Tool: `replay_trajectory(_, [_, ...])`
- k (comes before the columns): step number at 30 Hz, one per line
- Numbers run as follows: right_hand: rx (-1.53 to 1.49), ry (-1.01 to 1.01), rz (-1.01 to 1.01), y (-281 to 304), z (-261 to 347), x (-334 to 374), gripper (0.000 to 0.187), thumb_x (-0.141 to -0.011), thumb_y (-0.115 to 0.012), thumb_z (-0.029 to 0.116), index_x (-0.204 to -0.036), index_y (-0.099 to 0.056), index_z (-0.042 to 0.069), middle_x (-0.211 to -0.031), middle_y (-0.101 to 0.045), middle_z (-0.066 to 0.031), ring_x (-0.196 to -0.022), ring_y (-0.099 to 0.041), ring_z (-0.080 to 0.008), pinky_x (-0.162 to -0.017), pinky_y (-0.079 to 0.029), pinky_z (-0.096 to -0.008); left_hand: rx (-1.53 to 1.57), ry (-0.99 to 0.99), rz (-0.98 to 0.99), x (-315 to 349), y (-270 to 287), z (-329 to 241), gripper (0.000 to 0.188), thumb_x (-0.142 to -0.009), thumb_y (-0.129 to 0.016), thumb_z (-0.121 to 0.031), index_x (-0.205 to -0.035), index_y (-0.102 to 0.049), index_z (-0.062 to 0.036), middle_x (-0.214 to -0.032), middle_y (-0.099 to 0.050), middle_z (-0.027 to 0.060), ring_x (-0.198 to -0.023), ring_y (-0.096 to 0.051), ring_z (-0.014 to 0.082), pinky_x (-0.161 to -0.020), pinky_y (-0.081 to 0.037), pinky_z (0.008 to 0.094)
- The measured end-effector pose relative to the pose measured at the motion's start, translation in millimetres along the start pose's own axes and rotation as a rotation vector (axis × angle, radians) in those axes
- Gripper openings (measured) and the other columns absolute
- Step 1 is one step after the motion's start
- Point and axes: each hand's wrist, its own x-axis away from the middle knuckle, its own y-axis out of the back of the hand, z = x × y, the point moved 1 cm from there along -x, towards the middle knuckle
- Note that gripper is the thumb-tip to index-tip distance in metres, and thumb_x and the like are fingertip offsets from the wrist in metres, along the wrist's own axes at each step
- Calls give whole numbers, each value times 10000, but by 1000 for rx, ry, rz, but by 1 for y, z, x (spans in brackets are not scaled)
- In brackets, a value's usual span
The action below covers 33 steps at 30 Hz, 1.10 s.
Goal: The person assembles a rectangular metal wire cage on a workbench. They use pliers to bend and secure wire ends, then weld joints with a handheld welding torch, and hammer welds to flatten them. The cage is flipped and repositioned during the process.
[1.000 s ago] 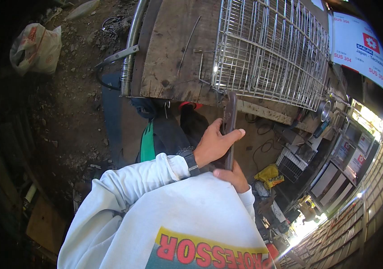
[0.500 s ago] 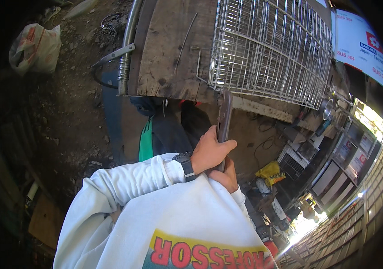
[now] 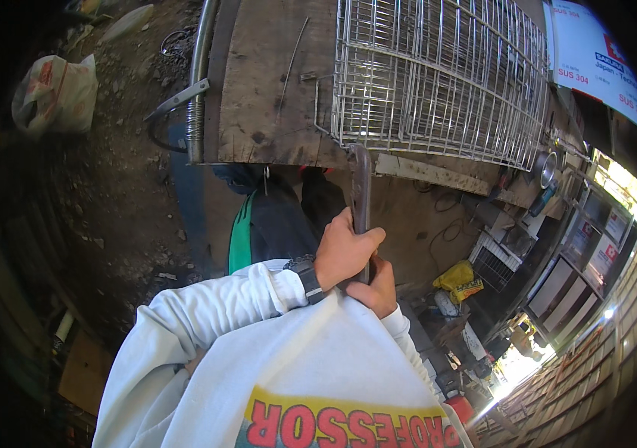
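Note:
My left hand [image 3: 344, 250] is closed around a long, dark brown metal tool [image 3: 361, 183] with a curved far end; its exact kind is unclear. Just below, my right hand [image 3: 378, 286] grips the lower part of the same tool, partly hidden by the left. The tool points away from me, its far end meeting the near edge of a shiny wire rack [image 3: 438, 82] close to its left corner. Whether the tip bites on a wire cannot be made out. The rack lies on a worn wooden bench [image 3: 258, 97].
Left of the bench edge stands a metal pipe [image 3: 199, 82] with a coil spring and a flat lever [image 3: 176, 99]. A thin rod [image 3: 292, 67] lies on the wood. A plastic bag [image 3: 72, 93] sits on the dirt ground. To the right are a yellow sack [image 3: 456, 280] and a blue-bodied tool [image 3: 542, 201].
The tool has turned a little and shows a narrower side. Both hands keep their grip on it. The whole view has shifted slightly.

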Motion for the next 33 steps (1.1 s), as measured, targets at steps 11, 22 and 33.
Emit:
replay_trajectory(11, [190,-91,-24,-3,-6,0,640,-866,-713,248,-1401,-520,-45,-1276,-658,-217,-1219,-632,-322,-1035,-455,-367,-5,-23,-28,4,-3,-6,330,-817,-718,-254,-915,-596,36,-731,-699,145,-675,-694,242,-668,-543,379])
replay_trajectory(22, [246,-89,-73,-2,4,7,644,-857,-748,277,-1365,-548,-66,-1200,-692,-196,-1130,-667,-277,-986,-484,-369,199,94,78,13,-7,-24,203,-916,-694,-138,-940,-565,17,-754,-685,82,-682,-685,156,-625,-544,311])
replay_trajectory(33, [-459,-50,220,37,-110,4,677,-897,-723,230,-1468,-487,-48,-1303,-655,-146,-1182,-604,-225,-1016,-468,-363,40,99,72,5,-4,-14,398,-897,-585,9,-1277,-467,32,-1176,-682,168,-1102,-667,230,-898,-545,353])
